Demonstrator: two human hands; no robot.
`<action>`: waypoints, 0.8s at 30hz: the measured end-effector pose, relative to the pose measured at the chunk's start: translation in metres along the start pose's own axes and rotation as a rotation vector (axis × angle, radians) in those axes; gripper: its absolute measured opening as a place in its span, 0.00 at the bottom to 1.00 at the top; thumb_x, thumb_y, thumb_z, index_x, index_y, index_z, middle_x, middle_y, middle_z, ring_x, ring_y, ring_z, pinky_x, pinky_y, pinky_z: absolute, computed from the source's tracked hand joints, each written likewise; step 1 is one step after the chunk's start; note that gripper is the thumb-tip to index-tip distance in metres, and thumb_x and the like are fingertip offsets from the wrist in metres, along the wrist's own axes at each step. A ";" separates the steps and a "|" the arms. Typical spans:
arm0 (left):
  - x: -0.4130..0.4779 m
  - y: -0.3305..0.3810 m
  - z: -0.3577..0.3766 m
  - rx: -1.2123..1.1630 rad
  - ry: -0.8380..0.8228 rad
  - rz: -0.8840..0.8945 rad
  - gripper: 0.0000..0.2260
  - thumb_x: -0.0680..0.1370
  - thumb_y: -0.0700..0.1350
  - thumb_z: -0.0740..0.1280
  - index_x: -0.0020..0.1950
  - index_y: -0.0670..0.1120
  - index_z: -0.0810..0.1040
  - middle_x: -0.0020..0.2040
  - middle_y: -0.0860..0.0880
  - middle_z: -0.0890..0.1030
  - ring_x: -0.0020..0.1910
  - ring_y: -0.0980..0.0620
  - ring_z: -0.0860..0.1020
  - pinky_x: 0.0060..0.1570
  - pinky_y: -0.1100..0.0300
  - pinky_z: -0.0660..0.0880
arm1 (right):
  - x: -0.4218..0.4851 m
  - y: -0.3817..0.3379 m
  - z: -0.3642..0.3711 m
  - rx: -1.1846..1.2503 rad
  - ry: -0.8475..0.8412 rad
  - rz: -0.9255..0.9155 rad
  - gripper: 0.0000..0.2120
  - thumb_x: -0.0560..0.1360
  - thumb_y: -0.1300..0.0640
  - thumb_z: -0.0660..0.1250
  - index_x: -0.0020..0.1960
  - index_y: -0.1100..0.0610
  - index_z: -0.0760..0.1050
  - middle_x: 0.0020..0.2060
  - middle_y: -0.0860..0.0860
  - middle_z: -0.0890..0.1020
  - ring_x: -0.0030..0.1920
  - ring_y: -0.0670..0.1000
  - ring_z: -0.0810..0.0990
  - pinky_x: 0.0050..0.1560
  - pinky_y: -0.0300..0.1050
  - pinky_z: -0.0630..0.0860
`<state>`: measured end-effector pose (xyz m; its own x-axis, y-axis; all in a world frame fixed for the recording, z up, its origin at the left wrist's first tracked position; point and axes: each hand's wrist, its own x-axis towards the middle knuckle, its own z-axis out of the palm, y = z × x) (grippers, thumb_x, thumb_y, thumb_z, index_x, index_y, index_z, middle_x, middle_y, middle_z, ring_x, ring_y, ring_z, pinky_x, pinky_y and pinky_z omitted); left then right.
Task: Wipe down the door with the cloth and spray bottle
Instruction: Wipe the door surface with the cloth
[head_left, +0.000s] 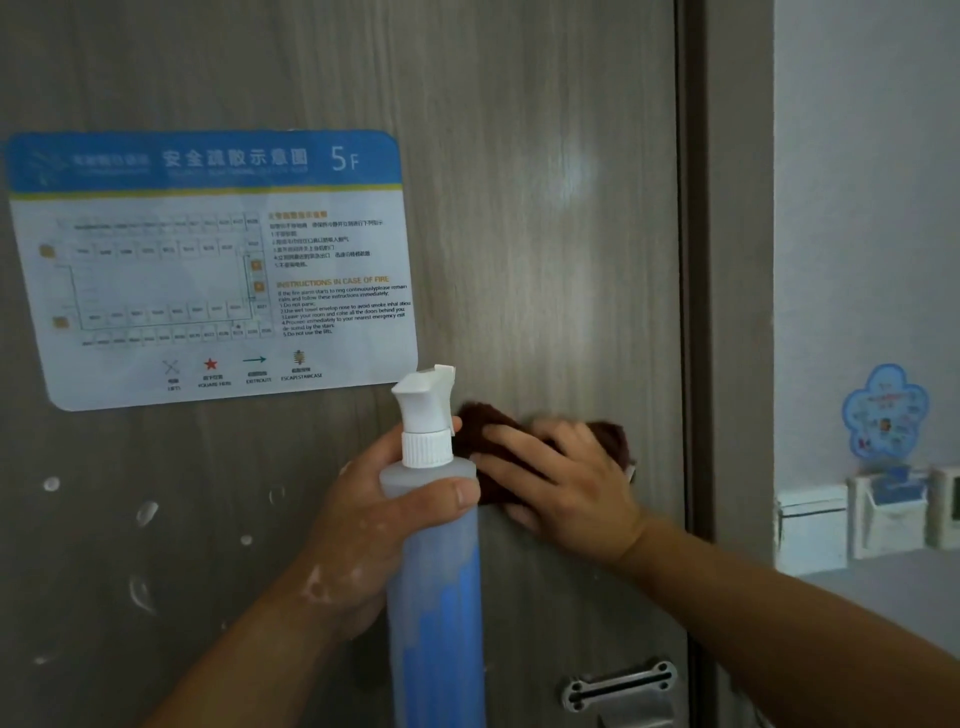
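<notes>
Two hands of yours are up at the door (545, 208), a grey-brown wood-grain panel that fills most of the view. Its darker frame (696, 260) runs down the right edge, and past the frame you have a pale wall (857, 182). On the door's upper left sits a poster (208, 270), a fire-escape plan with a blue header marked 5F. Its corners are rounded and its lower edge lies just above the bottle's head.

The bottle (436, 597) stands upright in front of the door, low in the middle of the view. It has a clear body with blue inside, a white ribbed collar and a white trigger head on top. Your left hand (358, 535) grips it just under the collar, thumb laid across the front and fingers wrapped behind. White foam flecks that hand and wrist.

Your right hand (561, 483) lies flat with the fingers spread and straight, pressing the cloth (485, 428) against the door just right of the bottle, near the frame. The cloth is dark brown and bunched. It shows above your fingers and past them on the right, and its left edge meets the bottle's neck in this view.

On the wall, a blue flower-shaped sticker (885, 410) sits above a row of white holders (883, 519), too blurred to read. Low on the door, near the frame, is a metal fitting (621, 686) with two slots. White drops (146, 512) of foam dot the door's lower left, well apart from the cloth.
</notes>
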<state>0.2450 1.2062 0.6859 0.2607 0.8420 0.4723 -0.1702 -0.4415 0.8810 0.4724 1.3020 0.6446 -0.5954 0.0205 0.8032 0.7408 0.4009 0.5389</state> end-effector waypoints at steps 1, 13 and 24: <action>0.000 0.000 -0.001 0.008 -0.003 -0.002 0.30 0.55 0.51 0.79 0.57 0.52 0.82 0.50 0.40 0.83 0.48 0.43 0.81 0.52 0.43 0.77 | 0.003 0.008 0.000 -0.005 -0.020 -0.039 0.20 0.79 0.49 0.67 0.69 0.53 0.80 0.68 0.55 0.80 0.56 0.59 0.76 0.50 0.54 0.74; 0.007 0.006 -0.006 0.026 0.031 0.007 0.35 0.50 0.59 0.83 0.56 0.54 0.82 0.53 0.41 0.83 0.51 0.41 0.81 0.50 0.46 0.77 | 0.183 0.117 -0.052 -0.068 0.272 0.415 0.23 0.80 0.48 0.64 0.73 0.50 0.75 0.73 0.50 0.74 0.66 0.58 0.72 0.66 0.45 0.67; -0.010 -0.008 -0.001 0.061 0.025 -0.031 0.28 0.54 0.52 0.79 0.54 0.54 0.82 0.50 0.41 0.83 0.49 0.42 0.81 0.46 0.49 0.77 | 0.054 0.063 -0.024 -0.063 0.016 0.048 0.23 0.75 0.49 0.71 0.69 0.52 0.80 0.69 0.55 0.79 0.57 0.63 0.78 0.55 0.58 0.75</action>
<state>0.2425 1.2018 0.6736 0.2407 0.8627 0.4447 -0.1043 -0.4326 0.8955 0.4943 1.3063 0.7283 -0.5538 0.0238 0.8323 0.7870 0.3412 0.5140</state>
